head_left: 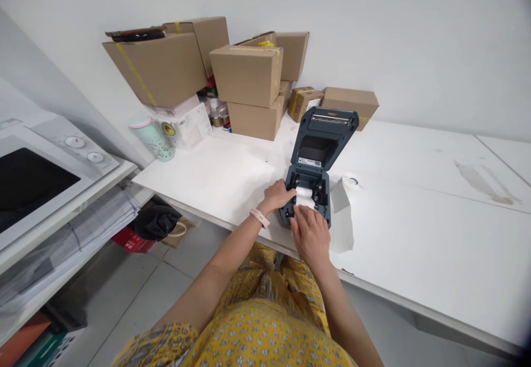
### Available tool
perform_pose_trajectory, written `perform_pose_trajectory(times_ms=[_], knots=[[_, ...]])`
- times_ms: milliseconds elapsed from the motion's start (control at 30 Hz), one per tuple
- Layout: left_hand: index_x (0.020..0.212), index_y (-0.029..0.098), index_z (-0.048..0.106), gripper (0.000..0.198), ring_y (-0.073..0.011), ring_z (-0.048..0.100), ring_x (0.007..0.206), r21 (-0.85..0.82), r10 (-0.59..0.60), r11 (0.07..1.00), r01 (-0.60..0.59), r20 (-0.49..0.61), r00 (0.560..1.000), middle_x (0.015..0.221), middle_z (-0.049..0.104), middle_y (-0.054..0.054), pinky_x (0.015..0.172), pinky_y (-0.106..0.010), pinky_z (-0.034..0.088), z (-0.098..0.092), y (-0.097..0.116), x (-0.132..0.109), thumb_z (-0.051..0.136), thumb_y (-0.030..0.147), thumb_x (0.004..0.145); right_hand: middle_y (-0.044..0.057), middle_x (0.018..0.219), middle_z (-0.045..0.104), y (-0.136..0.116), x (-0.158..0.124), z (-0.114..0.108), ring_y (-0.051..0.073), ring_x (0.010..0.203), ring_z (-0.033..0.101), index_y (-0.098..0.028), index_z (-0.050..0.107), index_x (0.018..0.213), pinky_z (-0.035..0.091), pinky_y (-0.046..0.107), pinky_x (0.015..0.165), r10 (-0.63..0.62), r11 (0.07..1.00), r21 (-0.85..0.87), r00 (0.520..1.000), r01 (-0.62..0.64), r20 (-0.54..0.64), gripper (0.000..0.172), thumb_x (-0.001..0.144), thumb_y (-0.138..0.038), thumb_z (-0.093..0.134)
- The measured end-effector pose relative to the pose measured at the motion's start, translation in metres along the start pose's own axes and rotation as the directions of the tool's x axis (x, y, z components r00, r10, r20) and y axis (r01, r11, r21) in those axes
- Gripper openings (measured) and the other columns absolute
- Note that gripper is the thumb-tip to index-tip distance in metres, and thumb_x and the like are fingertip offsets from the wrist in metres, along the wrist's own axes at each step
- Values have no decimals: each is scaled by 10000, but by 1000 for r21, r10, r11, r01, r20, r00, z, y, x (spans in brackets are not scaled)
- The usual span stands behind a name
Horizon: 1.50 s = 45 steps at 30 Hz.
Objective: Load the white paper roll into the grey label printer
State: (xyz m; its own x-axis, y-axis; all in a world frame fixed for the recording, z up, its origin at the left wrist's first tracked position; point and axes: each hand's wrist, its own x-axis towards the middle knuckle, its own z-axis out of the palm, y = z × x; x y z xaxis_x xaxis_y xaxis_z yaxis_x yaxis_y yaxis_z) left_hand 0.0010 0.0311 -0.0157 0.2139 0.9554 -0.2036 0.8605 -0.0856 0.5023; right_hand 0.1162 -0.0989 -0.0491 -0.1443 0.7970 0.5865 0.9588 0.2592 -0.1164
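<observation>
A dark blue label printer (318,151) stands on the white table (415,206) near its front edge, lid swung up and back. A white paper roll (304,193) lies inside its bay. My left hand (277,194) rests against the printer's left side, fingers curled on the roll's left end. My right hand (310,235) covers the printer's front, fingers pressed onto the white paper coming off the roll. A pale watch band (259,217) sits on my left wrist.
Several cardboard boxes (246,74) are stacked at the table's back left, with a green tumbler (151,137) and a white carton (186,124). A small tape roll (352,181) and a white sheet (342,215) lie right of the printer. A microwave (37,173) stands on the left shelf.
</observation>
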Motion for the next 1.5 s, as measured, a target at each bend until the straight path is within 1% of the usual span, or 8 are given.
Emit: perform_pose_trajectory(times_ms=[533,667,867,933,1100,1300,1400,1500], knots=[[1302,169,514,528,-314,593,1244,-48,79,995,-84,-96,992,1364,604,-162,984,-407,476,7,-7,-4,440,534,929,156,1410,600,-3,-19,3,302,1321,532,-158,443,1483,429,476,1080,-28,998,64,999,30,-33,519,987,-300,506],[1477,117,328,647,-316,343,1466,32,329,938,-344,-385,862,1573,358,-209,1149,-466,366,-5,-2,-7,471,454,944,134,1494,527,-11,-41,-5,278,1398,469,-176,279,1572,362,476,1156,-46,997,59,999,47,-28,668,972,-298,545],[1516,85,281,666,-286,176,1534,305,658,725,-617,-569,492,1626,248,-194,1243,-459,216,-79,64,33,426,427,963,101,1454,576,-11,-70,-8,256,1366,514,-250,276,1577,396,441,1111,-26,997,68,997,31,-76,655,975,-203,529],[1508,178,333,633,-278,175,1538,334,709,681,-652,-523,473,1616,297,-145,1237,-485,210,-98,91,58,445,474,960,89,1414,613,-8,-70,-7,244,1333,547,-262,337,1549,417,418,1073,-15,996,82,994,24,-109,615,972,-159,521],[1351,172,538,509,-315,432,1372,303,705,704,-643,-405,582,1401,550,-162,1161,-525,306,-113,129,96,498,497,962,75,1314,687,-5,-62,-6,225,1230,618,-235,552,1376,442,379,978,-4,993,115,982,27,-190,460,943,-80,545],[1147,175,670,429,-233,530,1123,336,746,650,-682,-455,486,1092,663,-85,1043,-442,388,-97,105,34,335,422,1045,40,1072,776,-1,-52,-2,193,986,676,-240,682,1155,454,335,853,6,982,180,934,62,-358,338,891,-41,612],[1116,210,701,347,-208,539,1096,326,762,581,-746,-539,358,1143,671,-65,994,-395,416,-68,72,-17,416,388,1028,25,952,782,-1,-44,2,170,836,638,-246,697,1122,430,320,784,-47,985,137,920,108,-390,311,878,-59,645],[1067,242,723,259,-213,546,1132,332,771,555,-762,-550,322,1173,677,-59,1004,-406,423,-32,41,-53,503,358,993,26,900,775,-2,-39,6,163,783,599,-236,705,1093,405,316,736,-109,981,103,910,163,-401,268,878,-81,663]])
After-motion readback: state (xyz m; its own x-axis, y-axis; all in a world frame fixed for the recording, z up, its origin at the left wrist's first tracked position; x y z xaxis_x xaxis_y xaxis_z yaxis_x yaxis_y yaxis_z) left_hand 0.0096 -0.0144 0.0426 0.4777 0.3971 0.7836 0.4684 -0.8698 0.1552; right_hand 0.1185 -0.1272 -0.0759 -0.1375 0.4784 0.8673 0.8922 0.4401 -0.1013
